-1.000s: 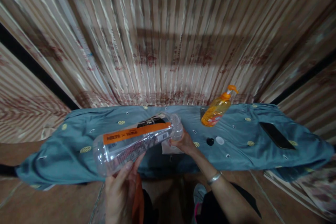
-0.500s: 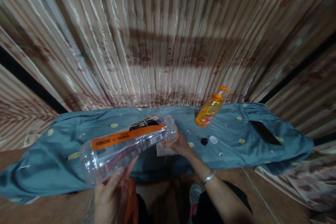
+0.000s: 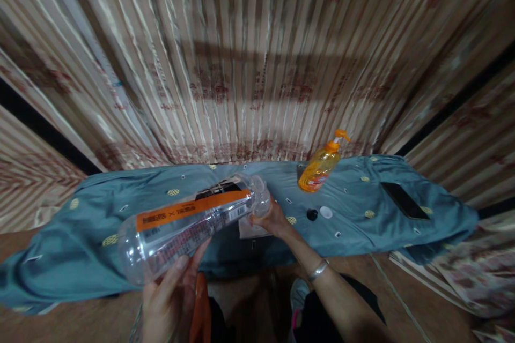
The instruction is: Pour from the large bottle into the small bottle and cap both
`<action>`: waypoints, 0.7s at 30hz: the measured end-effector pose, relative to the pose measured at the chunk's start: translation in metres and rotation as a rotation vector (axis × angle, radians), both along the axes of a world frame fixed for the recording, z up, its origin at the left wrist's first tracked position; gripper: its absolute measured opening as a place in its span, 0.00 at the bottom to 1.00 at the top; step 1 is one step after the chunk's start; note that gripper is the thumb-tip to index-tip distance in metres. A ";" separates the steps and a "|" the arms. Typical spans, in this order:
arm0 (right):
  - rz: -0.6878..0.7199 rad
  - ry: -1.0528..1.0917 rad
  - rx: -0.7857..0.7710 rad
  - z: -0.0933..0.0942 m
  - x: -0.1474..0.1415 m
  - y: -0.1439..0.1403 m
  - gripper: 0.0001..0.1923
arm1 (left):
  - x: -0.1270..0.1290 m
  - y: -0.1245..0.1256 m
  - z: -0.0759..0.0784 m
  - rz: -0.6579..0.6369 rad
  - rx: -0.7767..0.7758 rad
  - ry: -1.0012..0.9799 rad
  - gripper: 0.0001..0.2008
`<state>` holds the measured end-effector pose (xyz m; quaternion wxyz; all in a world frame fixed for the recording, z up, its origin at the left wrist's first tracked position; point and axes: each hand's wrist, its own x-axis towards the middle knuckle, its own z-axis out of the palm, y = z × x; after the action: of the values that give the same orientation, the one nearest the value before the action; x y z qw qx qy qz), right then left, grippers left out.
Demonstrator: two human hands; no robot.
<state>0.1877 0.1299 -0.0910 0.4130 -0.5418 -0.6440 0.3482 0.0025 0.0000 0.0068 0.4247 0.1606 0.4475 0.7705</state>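
Observation:
A large clear plastic bottle (image 3: 193,220) with an orange and black printed label lies tilted between my hands, its neck toward the right. My left hand (image 3: 175,289) supports the lower body from below, fingers wrapped against its side. Around the neck end closes my right hand (image 3: 271,217), which wears a silver bracelet on the wrist. The bottle's mouth is partly covered by those fingers. Beneath the neck, a pale flat packet or sheet (image 3: 251,229) lies on the cloth, partly hidden. Right of my right hand are a small black cap-like piece (image 3: 312,215) and a white disc (image 3: 325,212).
An orange pump bottle (image 3: 319,170) stands toward the back of the blue-green cloth (image 3: 350,236) covering the table. A dark phone (image 3: 404,200) rests at the right. Striped curtains (image 3: 249,64) hang behind, with dark poles at both sides.
The view has shifted very slightly. The clear bottle's base end has moved a little to the left, while both hands keep the same hold.

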 end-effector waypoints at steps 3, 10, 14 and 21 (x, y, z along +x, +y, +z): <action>-0.008 -0.021 -0.028 0.001 0.000 0.000 0.26 | 0.001 0.000 0.002 0.002 -0.009 0.004 0.25; -0.027 -0.018 -0.016 0.003 -0.002 -0.001 0.25 | 0.003 0.000 0.003 0.003 -0.012 0.018 0.24; -0.008 -0.014 -0.009 0.001 -0.001 -0.001 0.25 | 0.001 0.001 0.001 0.004 -0.011 0.007 0.25; -0.015 -0.016 -0.009 0.000 -0.001 0.000 0.25 | 0.001 -0.001 -0.001 0.008 -0.013 0.002 0.25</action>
<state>0.1866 0.1294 -0.0905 0.4081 -0.5510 -0.6416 0.3438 0.0035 -0.0008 0.0058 0.4221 0.1569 0.4535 0.7691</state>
